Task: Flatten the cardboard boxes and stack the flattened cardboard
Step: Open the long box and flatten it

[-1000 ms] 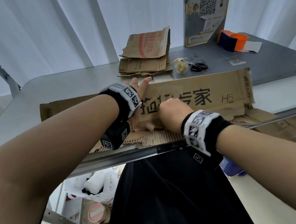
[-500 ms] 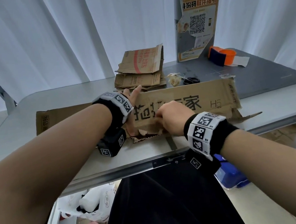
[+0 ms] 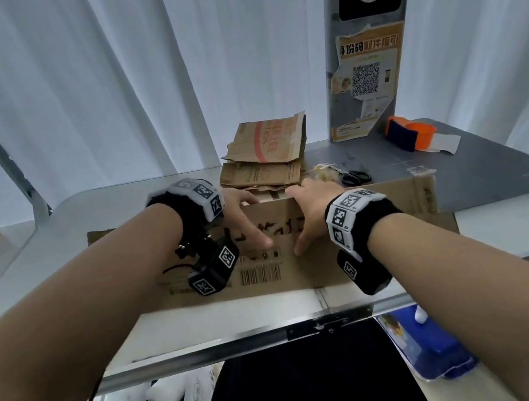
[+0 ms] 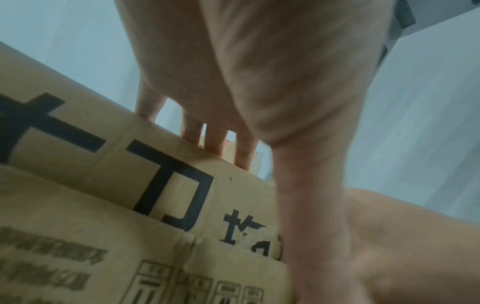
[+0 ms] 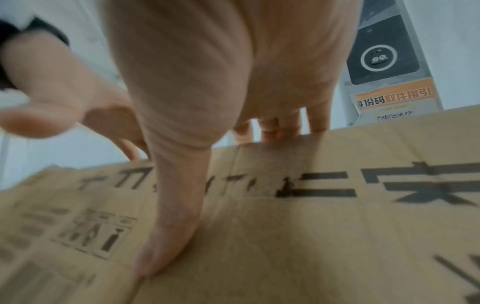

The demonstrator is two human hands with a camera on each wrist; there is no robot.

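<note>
1. The pale grey worktop [image 3: 159, 334] carries a long brown printed cardboard box [image 3: 397, 214], mostly collapsed, lying along its near edge.
2. Behind it, toward the far edge, sits a stack of flattened brown cardboard [image 3: 267, 161], with black scissors [image 3: 354, 177] beside it and an orange tape dispenser [image 3: 412, 133] on a dark grey mat [image 3: 494, 171] at the right end.
3. Our left hand [image 3: 241, 214] and right hand [image 3: 309, 210] grip the box's far upper edge: fingers [image 4: 215, 142] hooked over it, thumbs pressed on the printed face. Both hold the box.
4. We judge the panel is being folded or pressed down. It may spring up, since the hands sit close together and the long ends are unsupported.
5. Pushing forward could shove the box into the stack or scissors.
6. The wrist views show fingers curling over the edge and a seam under the right thumb [image 5: 166, 246]; only the head view shows the stack and the box's full length.
</note>
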